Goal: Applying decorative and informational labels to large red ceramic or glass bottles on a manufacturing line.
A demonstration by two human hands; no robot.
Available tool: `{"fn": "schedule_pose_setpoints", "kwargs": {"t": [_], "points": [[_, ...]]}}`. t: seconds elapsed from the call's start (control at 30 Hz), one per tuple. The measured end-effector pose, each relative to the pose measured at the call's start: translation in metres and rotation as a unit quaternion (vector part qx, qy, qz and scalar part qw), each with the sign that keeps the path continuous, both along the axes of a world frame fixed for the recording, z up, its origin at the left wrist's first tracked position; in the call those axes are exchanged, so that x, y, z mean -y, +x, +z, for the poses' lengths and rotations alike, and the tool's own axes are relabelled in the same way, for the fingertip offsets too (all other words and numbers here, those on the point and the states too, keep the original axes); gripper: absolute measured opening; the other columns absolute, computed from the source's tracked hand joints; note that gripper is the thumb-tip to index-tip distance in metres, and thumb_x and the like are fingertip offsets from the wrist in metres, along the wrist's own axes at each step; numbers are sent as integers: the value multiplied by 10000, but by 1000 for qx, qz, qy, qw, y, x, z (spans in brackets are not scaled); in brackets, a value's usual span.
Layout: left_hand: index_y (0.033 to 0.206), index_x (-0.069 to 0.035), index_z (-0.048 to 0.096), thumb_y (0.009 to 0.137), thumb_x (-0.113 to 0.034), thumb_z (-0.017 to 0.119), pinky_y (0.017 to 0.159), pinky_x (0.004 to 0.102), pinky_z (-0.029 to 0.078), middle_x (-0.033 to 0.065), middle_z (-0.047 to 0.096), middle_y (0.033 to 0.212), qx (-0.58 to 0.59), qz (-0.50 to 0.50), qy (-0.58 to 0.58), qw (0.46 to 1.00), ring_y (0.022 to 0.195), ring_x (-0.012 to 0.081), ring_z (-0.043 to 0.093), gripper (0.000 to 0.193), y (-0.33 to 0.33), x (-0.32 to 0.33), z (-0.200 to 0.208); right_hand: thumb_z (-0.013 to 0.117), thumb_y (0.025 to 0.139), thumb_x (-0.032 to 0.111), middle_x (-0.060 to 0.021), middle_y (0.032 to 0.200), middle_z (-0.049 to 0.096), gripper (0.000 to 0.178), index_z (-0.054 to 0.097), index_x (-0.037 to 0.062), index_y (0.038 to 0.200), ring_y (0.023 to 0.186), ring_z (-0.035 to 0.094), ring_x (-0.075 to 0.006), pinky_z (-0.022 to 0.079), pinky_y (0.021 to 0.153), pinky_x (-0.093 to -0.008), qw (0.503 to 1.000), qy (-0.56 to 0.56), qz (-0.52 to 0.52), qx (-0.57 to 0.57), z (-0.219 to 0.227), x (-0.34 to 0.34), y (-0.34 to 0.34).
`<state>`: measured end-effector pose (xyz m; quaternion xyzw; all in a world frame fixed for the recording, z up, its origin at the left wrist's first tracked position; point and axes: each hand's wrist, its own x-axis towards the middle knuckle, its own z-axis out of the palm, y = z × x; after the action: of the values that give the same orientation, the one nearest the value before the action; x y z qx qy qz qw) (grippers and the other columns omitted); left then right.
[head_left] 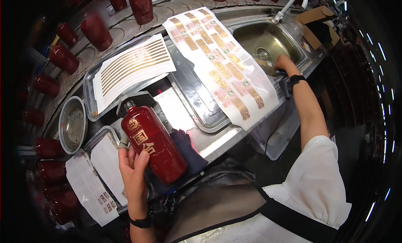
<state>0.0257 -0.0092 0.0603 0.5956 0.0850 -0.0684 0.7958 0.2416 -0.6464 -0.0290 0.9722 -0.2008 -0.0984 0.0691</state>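
A dark red glossy bottle with gold characters lies tilted on a dark cloth, its clear neck against a dark holder. My left hand grips the bottle's left side, thumb across its front; a greyish covering shows at a fingertip. My right hand reaches into the metal sink. Its closed fingers are at the end of a gold-patterned decal strip; the fingertips are partly hidden.
A large decal sheet and a gold-striped sheet lie on metal trays. Further left are a steel bowl and smaller label sheets. Red bottles line a curved conveyor. A white faucet and a cardboard box flank the sink.
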Motion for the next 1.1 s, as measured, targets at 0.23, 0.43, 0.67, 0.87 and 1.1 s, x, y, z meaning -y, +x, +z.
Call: {"fn": "schedule_pose_setpoints", "kwargs": {"t": [0.23, 0.43, 0.67, 0.87, 1.1], "points": [[1510, -8, 280, 969, -177, 593, 1084, 329, 419, 178, 493, 1428, 14, 7, 31, 999, 1296, 223, 520, 647, 1, -11, 0, 812, 672, 231, -148, 774, 704, 236, 740, 61, 818, 764, 697, -285, 532, 724, -373, 983, 141, 38, 113, 75, -23, -15], [1429, 31, 399, 990, -85, 541, 1096, 385, 430, 217, 527, 1396, 158, 131, 123, 971, 1303, 272, 524, 476, 10, -20, 20, 717, 737, 216, -118, 691, 655, 220, 701, 9, 811, 645, 644, -242, 496, 634, -363, 962, 133, 176, 159, 193, -154, -52], [1402, 14, 418, 935, -6, 572, 938, 327, 502, 142, 618, 1221, 229, -36, 80, 969, 1078, 188, 620, 493, 18, -10, 60, 724, 843, 136, -16, 695, 635, 159, 676, -15, 831, 614, 556, -48, 442, 559, -222, 835, 302, 444, 121, 271, -296, -87], [1401, -28, 347, 728, -29, 585, 904, 293, 460, 134, 565, 1267, 350, -133, 99, 922, 1075, 182, 544, 714, 61, 12, 63, 782, 794, 58, -32, 671, 636, 125, 723, -51, 810, 588, 553, -65, 376, 524, -222, 805, 469, 347, 107, 324, -386, -148], [1407, 14, 430, 738, -104, 745, 943, 267, 431, 38, 518, 1173, 155, -156, 57, 974, 992, 114, 518, 749, -7, -45, 61, 726, 855, 114, 6, 765, 664, 96, 710, 19, 859, 695, 581, -32, 454, 637, -181, 729, 631, 265, 33, 239, -387, -177]]}}
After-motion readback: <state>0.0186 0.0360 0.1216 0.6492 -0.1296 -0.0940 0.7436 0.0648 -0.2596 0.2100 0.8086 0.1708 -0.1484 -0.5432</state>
